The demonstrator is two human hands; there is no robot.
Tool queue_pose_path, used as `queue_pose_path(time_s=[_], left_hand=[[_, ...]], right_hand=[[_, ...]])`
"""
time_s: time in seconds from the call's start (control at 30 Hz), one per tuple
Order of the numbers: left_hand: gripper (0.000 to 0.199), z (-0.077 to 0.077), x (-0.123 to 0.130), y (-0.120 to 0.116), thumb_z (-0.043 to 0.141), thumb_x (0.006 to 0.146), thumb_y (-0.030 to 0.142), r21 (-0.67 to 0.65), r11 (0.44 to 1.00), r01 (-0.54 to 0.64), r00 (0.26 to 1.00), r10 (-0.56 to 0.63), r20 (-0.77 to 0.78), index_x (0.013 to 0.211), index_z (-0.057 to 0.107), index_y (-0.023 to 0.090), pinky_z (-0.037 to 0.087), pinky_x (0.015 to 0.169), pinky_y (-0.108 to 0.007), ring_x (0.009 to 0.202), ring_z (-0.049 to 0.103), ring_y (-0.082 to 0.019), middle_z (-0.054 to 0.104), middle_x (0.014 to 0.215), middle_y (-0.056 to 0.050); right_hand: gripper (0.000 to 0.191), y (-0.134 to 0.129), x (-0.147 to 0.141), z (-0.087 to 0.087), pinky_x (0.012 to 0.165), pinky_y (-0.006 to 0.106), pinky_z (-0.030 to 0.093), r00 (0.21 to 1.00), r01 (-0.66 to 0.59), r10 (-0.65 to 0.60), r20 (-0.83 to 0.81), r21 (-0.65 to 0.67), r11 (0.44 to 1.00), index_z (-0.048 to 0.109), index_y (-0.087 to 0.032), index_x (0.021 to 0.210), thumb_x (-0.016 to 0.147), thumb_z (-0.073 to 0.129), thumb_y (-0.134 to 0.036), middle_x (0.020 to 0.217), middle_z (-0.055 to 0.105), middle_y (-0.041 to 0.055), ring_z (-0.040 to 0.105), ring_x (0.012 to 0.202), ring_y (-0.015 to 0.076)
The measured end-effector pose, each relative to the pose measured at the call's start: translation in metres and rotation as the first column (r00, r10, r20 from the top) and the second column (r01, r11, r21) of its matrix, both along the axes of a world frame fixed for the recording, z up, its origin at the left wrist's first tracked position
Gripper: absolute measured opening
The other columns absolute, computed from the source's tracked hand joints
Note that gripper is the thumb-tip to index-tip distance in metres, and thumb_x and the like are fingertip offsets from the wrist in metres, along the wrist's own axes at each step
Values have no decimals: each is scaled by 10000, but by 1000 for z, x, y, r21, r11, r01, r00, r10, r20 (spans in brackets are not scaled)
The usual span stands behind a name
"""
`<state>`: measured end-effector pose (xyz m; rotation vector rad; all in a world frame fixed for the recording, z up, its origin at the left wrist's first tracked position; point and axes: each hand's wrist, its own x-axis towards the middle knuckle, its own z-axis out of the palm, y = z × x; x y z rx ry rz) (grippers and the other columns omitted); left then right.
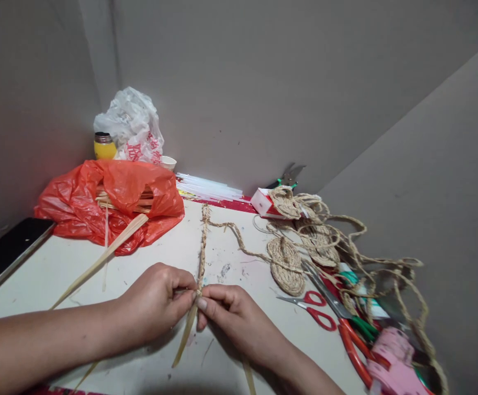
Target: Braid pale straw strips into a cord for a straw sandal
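Observation:
A narrow braid of tan plant fibre (202, 252) runs from the back of the white table down to both hands. My left hand (158, 302) pinches its near end from the left, thumb and index finger pressed together. From the right, my right hand (232, 315) pinches the same spot, its thumb touching the braid. A flat loose strand (186, 337) hangs below the fingers towards the front. Another strand (249, 376) shows under my right forearm. Thin braided cord (239, 240) leads from the braid's far part to a coiled oval piece (287, 266) on the right.
An orange-red plastic bag (78, 192) with dry strips lies back left, near a dark phone-like slab (8, 252). On the right are small red-handled scissors (321, 318), large shears (352, 343), a pink glue gun (395, 359) and tangled rope (387, 263). Clear sticks (209, 187) lie behind.

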<state>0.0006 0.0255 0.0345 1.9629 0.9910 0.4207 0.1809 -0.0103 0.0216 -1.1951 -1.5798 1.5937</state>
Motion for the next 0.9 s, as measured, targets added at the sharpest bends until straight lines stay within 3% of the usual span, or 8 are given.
queue_pose_path(time_s=[0.17, 0.3, 0.43, 0.57, 0.67, 0.77, 0.9], left_hand=[[207, -4, 1, -1, 449, 739, 153, 41, 999, 5, 999, -3, -35, 670, 643, 133, 289, 533, -190, 558, 434, -82, 522, 568, 34], [183, -6, 3, -1, 442, 719, 139, 44, 999, 12, 997, -9, -72, 620, 595, 138, 267, 520, -193, 547, 403, -77, 451, 538, 45], [193, -7, 4, -1, 433, 727, 141, 57, 998, -1, 998, 5, -68, 611, 586, 144, 265, 518, -198, 535, 387, -78, 442, 529, 44], [215, -5, 4, -3, 431, 742, 152, 36, 999, -13, 998, 16, -62, 629, 613, 144, 263, 509, -204, 515, 388, -80, 482, 523, 35], [217, -2, 5, -5, 423, 745, 153, 12, 999, -29, 997, 30, -65, 621, 600, 141, 259, 501, -203, 505, 377, -77, 460, 511, 38], [211, -1, 6, -6, 411, 749, 151, -60, 997, -57, 998, 55, -35, 607, 567, 143, 256, 493, -200, 506, 371, -78, 430, 508, 44], [176, -4, 7, -6, 406, 780, 174, -241, 969, -55, 991, 83, 107, 654, 528, 152, 263, 468, -192, 480, 376, -74, 467, 518, 48]], right_hand=[[260, -2, -2, -8, 557, 210, 310, 973, 8, -40, 226, 140, 990, 524, -153, 670, 877, 470, -302, 610, 413, -35, 369, 585, 93], [265, -1, -4, -8, 517, 210, 258, 961, 51, -79, 264, 111, 993, 447, -161, 611, 851, 468, -273, 589, 332, -44, 314, 563, 84], [298, 0, -7, -4, 467, 204, 221, 991, 116, -108, 77, -104, 988, 483, -151, 604, 807, 545, -359, 526, 338, -58, 286, 498, 69], [331, 0, -9, -4, 395, 200, 156, 980, 87, -142, -140, -344, 935, 606, -117, 696, 766, 598, -441, 422, 456, -52, 272, 367, 45], [297, -1, -11, -6, 371, 200, 125, 970, 143, -205, -127, -386, 912, 611, -118, 622, 756, 598, -383, 365, 443, -55, 248, 316, 33], [285, -2, -13, -8, 373, 186, 175, 956, 224, -275, -100, -353, 908, 572, -125, 519, 738, 598, -305, 324, 387, -64, 293, 319, 34], [260, -4, -16, -4, 341, 184, 101, 920, 188, -321, -225, -463, 866, 614, -113, 630, 755, 602, -341, 390, 500, -31, 230, 302, 21]])
